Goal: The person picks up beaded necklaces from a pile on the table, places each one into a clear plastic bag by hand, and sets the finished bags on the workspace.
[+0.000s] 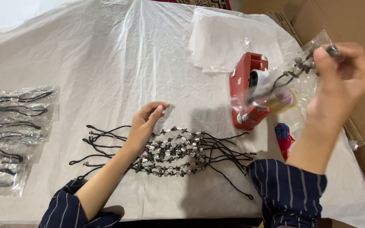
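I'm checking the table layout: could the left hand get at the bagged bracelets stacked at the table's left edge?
Probably yes: the left hand is empty, resting by the loose beaded bracelets, and only bare plastic sheet lies between it and the bagged bracelets.

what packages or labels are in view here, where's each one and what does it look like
Clear plastic bag with a beaded black cord inside: raised in the right hand, upper right.
Row of clear flat bags holding black cords: left table edge.
Red label gun with white label roll: on the white sheet, right of centre.
Brown cardboard box: upper right.
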